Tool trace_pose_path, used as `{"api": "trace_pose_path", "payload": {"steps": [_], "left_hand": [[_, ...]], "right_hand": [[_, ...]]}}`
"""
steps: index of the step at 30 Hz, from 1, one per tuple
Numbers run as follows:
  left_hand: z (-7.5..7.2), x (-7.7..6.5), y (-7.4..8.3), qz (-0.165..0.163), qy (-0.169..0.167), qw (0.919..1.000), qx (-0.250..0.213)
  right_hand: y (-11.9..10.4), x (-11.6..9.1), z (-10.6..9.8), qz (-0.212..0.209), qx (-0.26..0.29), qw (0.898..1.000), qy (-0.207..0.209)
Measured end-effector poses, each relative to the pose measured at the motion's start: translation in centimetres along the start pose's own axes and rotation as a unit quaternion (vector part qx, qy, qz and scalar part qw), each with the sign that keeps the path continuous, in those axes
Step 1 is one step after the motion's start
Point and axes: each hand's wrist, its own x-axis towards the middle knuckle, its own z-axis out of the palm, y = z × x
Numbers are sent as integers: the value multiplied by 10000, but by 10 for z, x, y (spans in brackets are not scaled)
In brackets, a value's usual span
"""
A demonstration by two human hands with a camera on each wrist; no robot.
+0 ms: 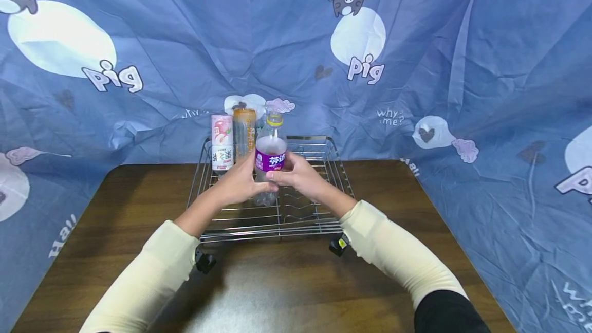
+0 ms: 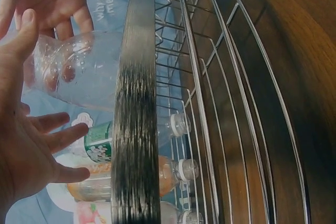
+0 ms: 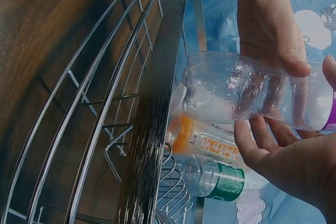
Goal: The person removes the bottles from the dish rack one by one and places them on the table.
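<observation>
A clear plastic bottle with a purple label and a yellow ring at its neck stands upright between both hands, over a metal wire rack. My left hand holds its left side, thumb across the front below the label. With the thumb over the label's lower edge, my right hand grips the right side. Finger parts show through the clear plastic in the right wrist view. Behind the left hand, a pink-and-white bottle and an orange-tinted bottle stand in the rack, capped necks downward.
A green-labelled bottle is in the rack beside the orange-tinted one. Wavy wire dividers occupy the rack's right half. The rack stands on a brown wooden table, with a blue printed cloth hanging behind.
</observation>
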Motion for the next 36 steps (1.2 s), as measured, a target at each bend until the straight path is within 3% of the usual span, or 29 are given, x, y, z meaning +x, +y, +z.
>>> {"api": "trace_pose_path", "payload": {"steps": [6,23,36], "left_hand": [[1,-1,-1,50,-104,9992,-387],[7,-3,-4,-295,-104,9975,-634],[11,-5,-6,-157,-62,9951,-975]], "right_hand": [[-1,-1,2,83,86,9999,6],[1,0,2,171,138,9998,-28],[2,0,2,191,79,9998,-11]]}}
